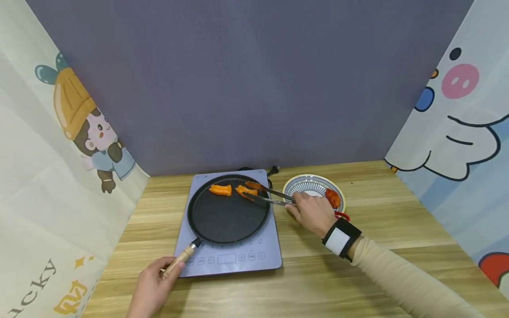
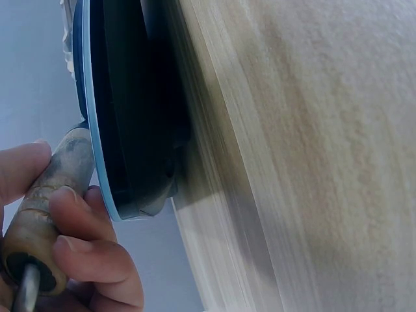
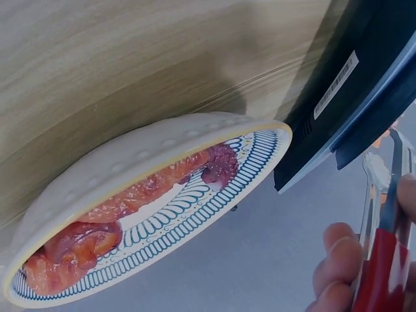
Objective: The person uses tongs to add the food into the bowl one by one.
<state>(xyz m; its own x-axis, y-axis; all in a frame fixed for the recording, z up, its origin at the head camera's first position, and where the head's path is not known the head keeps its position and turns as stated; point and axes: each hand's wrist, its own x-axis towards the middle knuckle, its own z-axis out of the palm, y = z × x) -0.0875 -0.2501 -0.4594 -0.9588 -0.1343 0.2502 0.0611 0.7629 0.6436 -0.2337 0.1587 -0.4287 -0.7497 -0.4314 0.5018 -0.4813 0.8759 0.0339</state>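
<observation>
My left hand grips the wooden handle of a flat black frying pan; in the left wrist view its fingers curl round that handle. Metal tongs with a red grip are held in my right hand, reaching left over the pan. Their tips lie at one orange-red meat piece; whether they pinch it I cannot tell. Another meat piece lies to its left in the pan. Below my right hand, a patterned plate holds more raw-looking red meat.
The pan stands on a grey induction cooker with touch buttons along its front. A black power plug lies behind it on the wooden table. A grey panel rises at the back, with printed curtains on both sides.
</observation>
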